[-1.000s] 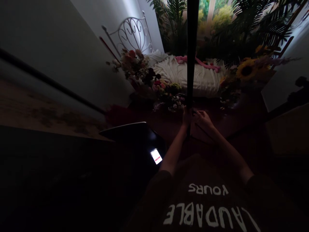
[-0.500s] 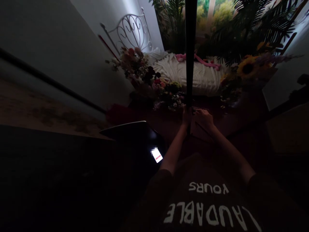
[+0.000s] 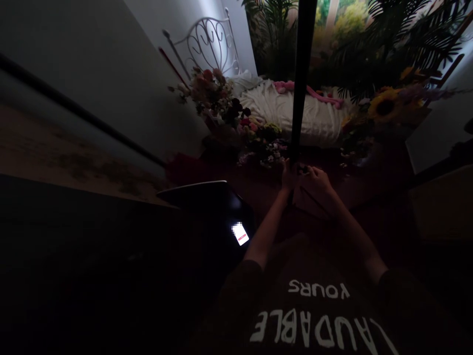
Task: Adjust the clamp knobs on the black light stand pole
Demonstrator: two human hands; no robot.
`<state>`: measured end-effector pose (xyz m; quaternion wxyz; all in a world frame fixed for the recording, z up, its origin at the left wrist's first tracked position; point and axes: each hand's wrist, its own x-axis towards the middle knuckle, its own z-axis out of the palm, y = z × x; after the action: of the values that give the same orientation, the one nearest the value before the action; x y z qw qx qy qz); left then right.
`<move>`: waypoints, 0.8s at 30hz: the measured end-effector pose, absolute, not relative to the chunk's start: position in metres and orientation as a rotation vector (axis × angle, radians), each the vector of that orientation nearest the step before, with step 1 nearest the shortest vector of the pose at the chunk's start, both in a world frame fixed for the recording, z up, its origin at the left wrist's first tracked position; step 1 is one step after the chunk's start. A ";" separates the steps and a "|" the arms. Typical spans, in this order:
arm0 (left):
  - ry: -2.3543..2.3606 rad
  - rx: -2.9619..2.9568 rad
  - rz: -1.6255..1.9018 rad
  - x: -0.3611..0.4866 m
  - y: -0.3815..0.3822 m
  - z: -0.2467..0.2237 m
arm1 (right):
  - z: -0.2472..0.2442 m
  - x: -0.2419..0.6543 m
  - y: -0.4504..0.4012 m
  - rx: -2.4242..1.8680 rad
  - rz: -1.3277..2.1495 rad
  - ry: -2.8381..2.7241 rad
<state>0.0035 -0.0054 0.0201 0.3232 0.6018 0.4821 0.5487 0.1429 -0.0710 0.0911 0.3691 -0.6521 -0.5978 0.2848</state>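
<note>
Our left hand (image 3: 287, 178) is at the tall, straight black pole (image 3: 300, 84), its grip seemingly closed around the lower part, though the gloom hides how far the fingers wrap. The pole stands nearly upright in front of us, between our hands and the cream-covered bed (image 3: 273, 106). Our right hand (image 3: 322, 181) is just beside it, fingertips pressed together on a small dark knob-like fitting (image 3: 303, 169) next to the pole; whether that piece is fixed to it, we cannot tell. A thin dark slanting rod (image 3: 314, 199) runs below our right wrist.

We judge the pole to be stiff and smooth, probably metal, light for its length but top-heavy if tipped, since so much of it rises above our hold. A full wrap of the palm low on the shaft, near the fitting, would steady it best; a fingertip hold there could slip or let it swivel. The fitting looks small and hard, better suited to thumb and fingertips than to a whole fist, and rough force might strain it. The multicoloured bunch of flowers (image 3: 214, 93) beyond looks soft and easily crushed, so we would want the shaft kept from leaning that way.
</note>
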 end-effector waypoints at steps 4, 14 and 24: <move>1.248 1.598 1.467 -0.004 -0.033 0.022 | 0.079 0.169 -0.105 -1.556 0.908 -1.522; 1.688 1.348 1.307 0.060 -0.099 -0.039 | 0.023 0.290 -0.216 -1.798 0.752 -0.884; 0.529 1.751 1.028 0.218 -0.110 0.055 | 0.078 0.338 -0.279 -1.966 0.120 -0.437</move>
<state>0.2176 -0.1101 0.0548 0.4984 0.7235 0.2184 0.4249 0.3379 -0.2794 0.0776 0.5331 -0.8244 -0.1831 0.0503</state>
